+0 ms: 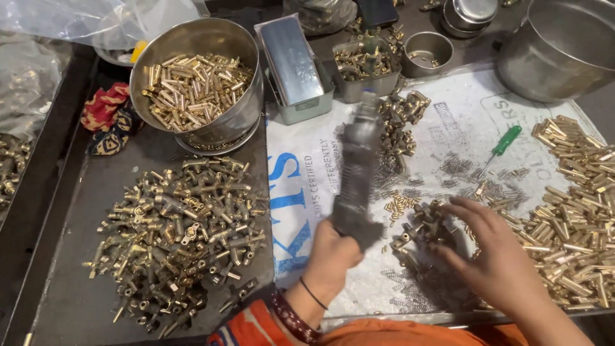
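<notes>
A grey power tool (356,173) is held in the left hand (330,256), near the middle of the white printed sheet (461,122). The fingers are wrapped tight around its handle at the bottom. The tool is blurred, so its tip cannot be seen well; it may be a driver of some kind.

The right hand (493,256) is laid on a small heap of brass fittings (426,224), just beside the tool. Its fingers are spread and bent down over the pieces, and it cannot be told if one piece is pinched.

For good work, one fitting should be picked and held still before the tool is brought to it. The tool should be kept straight, and the fingers kept off the tip.

The long side of the tool runs up and down in the picture. The handle is near the person and the tip is pointed away, toward the small metal trays (365,70). It is tilted a little to the right.

A big pile of fittings (176,230) is seen on the left, a steel bowl of brass tubes (192,83) behind it, and a green screwdriver (503,144) on the sheet.
</notes>
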